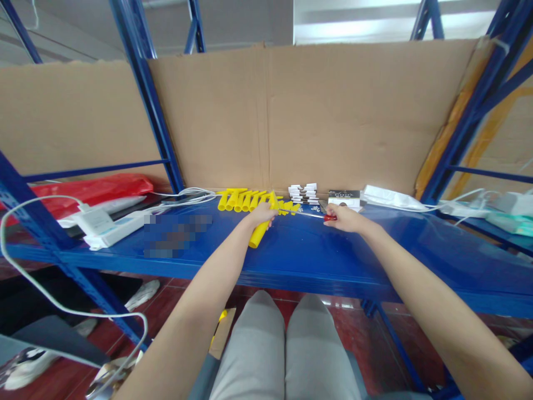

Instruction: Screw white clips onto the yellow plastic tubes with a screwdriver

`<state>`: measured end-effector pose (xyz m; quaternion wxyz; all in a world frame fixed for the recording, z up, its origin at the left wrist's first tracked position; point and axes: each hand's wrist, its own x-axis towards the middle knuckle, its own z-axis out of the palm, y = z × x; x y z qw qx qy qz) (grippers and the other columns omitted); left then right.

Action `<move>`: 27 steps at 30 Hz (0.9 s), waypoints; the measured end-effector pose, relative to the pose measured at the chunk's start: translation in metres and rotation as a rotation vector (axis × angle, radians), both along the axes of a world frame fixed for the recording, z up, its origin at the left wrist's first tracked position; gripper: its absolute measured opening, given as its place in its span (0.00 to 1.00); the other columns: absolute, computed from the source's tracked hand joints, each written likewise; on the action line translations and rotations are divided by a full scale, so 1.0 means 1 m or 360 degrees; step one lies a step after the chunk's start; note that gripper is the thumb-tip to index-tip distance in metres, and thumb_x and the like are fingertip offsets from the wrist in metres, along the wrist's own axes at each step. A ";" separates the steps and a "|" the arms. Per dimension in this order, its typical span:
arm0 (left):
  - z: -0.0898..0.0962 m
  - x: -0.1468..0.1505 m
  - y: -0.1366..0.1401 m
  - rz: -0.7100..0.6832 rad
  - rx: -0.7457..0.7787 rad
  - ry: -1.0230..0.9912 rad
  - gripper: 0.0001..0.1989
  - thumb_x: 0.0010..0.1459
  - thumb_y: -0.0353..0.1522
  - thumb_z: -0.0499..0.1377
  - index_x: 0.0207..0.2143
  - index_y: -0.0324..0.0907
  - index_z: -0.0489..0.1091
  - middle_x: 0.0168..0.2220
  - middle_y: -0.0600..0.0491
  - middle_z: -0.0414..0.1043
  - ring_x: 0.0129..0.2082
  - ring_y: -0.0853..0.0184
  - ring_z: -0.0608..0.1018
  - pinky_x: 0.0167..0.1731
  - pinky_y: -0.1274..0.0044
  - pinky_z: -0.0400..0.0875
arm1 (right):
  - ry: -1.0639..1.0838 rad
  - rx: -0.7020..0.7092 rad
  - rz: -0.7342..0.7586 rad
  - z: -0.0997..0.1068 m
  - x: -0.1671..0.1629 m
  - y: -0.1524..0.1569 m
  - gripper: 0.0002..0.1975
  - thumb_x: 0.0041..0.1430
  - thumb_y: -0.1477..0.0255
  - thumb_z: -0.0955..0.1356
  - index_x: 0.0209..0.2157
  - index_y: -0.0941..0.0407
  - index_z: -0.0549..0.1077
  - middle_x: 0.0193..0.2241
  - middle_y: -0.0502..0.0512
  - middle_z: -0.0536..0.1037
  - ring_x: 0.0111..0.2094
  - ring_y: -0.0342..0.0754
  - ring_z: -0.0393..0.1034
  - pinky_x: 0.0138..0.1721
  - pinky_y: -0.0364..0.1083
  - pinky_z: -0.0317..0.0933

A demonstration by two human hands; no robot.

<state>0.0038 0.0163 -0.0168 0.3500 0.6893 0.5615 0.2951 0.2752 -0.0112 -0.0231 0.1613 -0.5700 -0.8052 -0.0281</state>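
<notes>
My left hand (263,214) is wrapped round a yellow plastic tube-shaped part (259,235), whose round end sticks out toward me. My right hand (346,218) grips the red handle of a screwdriver (330,218). Its metal shaft points left, and the tip meets the upper part of the yellow piece near my left fingers; the exact contact is too small to make out. Behind my left hand, several similar yellow tubes (239,201) lie in a row. Small yellow pieces (288,208) lie just right of that hand.
White clip-like parts (303,193) are stacked at the back, beside a black-and-white box (343,199) and a white packet (391,198). At left lie a power strip (120,229) with a charger, cables and a red bag (95,191). Blue uprights and a cardboard wall (333,111) bound the blue shelf (300,250).
</notes>
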 end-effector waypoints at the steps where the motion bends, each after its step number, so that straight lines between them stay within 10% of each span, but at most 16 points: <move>1: 0.000 0.000 0.000 -0.0003 0.0006 -0.0015 0.10 0.54 0.24 0.52 0.21 0.41 0.58 0.11 0.60 0.57 0.10 0.74 0.64 0.16 0.81 0.62 | 0.0026 -0.0031 -0.0017 0.000 0.000 0.000 0.08 0.54 0.67 0.68 0.35 0.55 0.68 0.30 0.55 0.76 0.29 0.48 0.69 0.29 0.43 0.57; 27: 0.000 -0.001 0.002 -0.0010 -0.0021 -0.0020 0.08 0.53 0.24 0.53 0.22 0.41 0.59 0.13 0.59 0.59 0.12 0.74 0.65 0.17 0.80 0.64 | -0.0004 -0.0046 0.0008 0.000 0.001 0.002 0.07 0.56 0.67 0.66 0.34 0.55 0.70 0.32 0.56 0.77 0.31 0.48 0.70 0.30 0.43 0.58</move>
